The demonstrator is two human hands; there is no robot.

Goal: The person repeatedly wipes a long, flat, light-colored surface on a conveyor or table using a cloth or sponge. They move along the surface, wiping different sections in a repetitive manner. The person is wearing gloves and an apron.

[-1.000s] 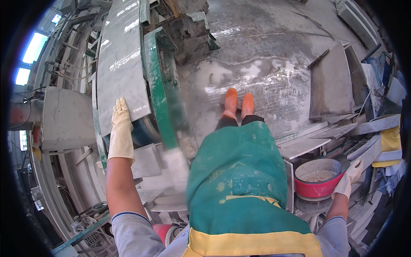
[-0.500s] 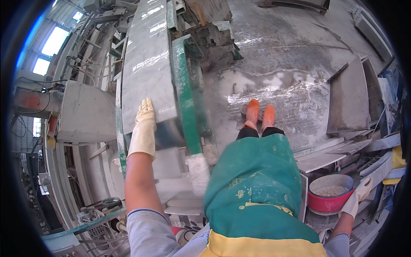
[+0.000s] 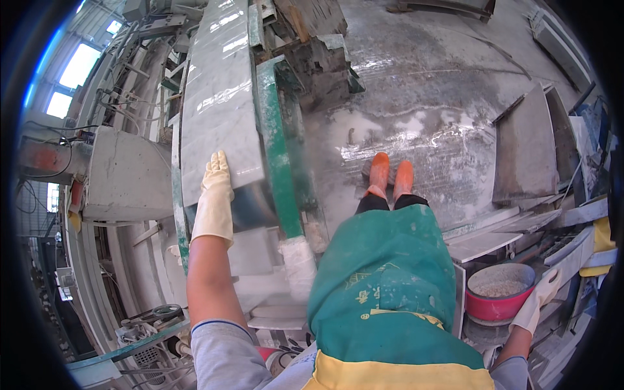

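My left hand [image 3: 215, 188], in a cream rubber glove, lies with outstretched fingers on the near end of a wet, grey-white stone slab [image 3: 224, 110]. The long slab runs away from me on a narrow machine bed, beside a green metal rail [image 3: 275, 130]. Under its near end a dark, rounded surface [image 3: 250, 207] shows in part. My right hand [image 3: 538, 300], gloved alike, is held out low on the right, fingers extended and seemingly holding nothing. It is beside a red bucket [image 3: 492, 307] of pale, grainy material; whether it touches the stone strips there I cannot tell.
Wet concrete floor [image 3: 416, 78] stretches ahead of my orange boots [image 3: 390, 175]. Upright panels [image 3: 526, 146] lean at the right, above stacked stone strips [image 3: 487, 246]. A grey block [image 3: 127, 175] and machinery flank the bed at the left. A wrapped post [image 3: 298, 265] stands near my apron.
The whole view has shifted slightly. My left hand is still on the slab's near end, now a little closer to its edge; my right hand stays beside the bucket.
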